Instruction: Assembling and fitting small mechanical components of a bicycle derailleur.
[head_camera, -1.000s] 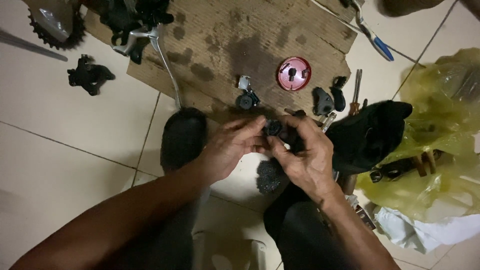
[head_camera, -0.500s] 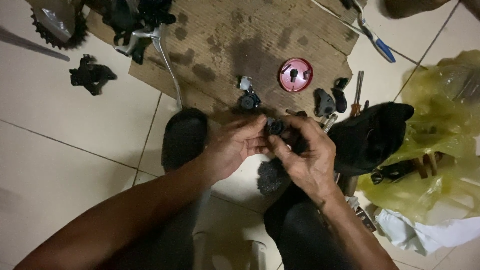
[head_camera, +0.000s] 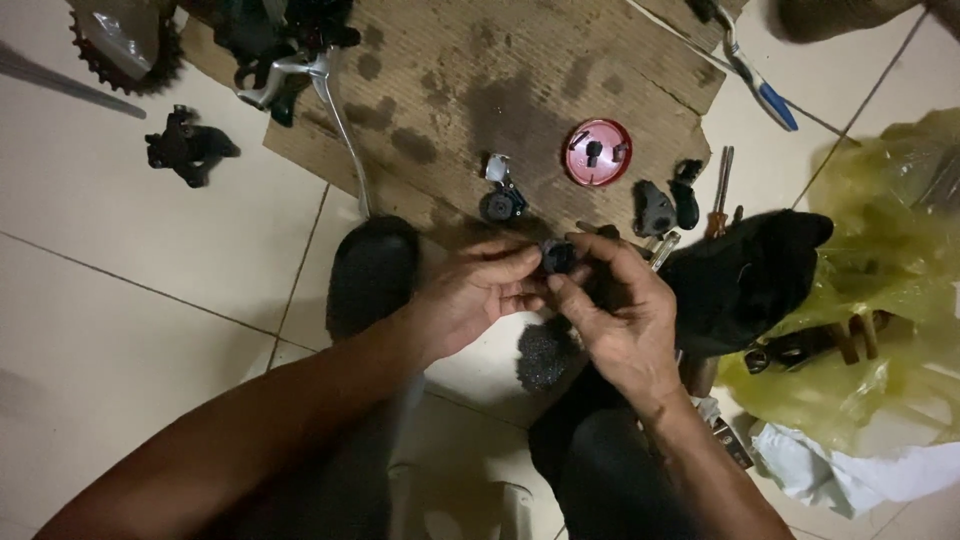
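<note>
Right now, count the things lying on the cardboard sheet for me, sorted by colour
Red: 1, the round red lid
Black: 2, the two small black parts beside it
Black and silver: 1, the small wheeled part
Total: 4, not counting the dark heap at the far edge

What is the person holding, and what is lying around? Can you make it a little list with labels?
Left hand: grips a small dark round greasy part
Right hand: grips the same part from the other side
Surface: oil-stained brown cardboard sheet on pale floor tiles
On cardboard: round red cap, small black-and-silver pulley piece
Right side: black cloth, crumpled yellow plastic bag
Top left: toothed metal sprocket
</note>
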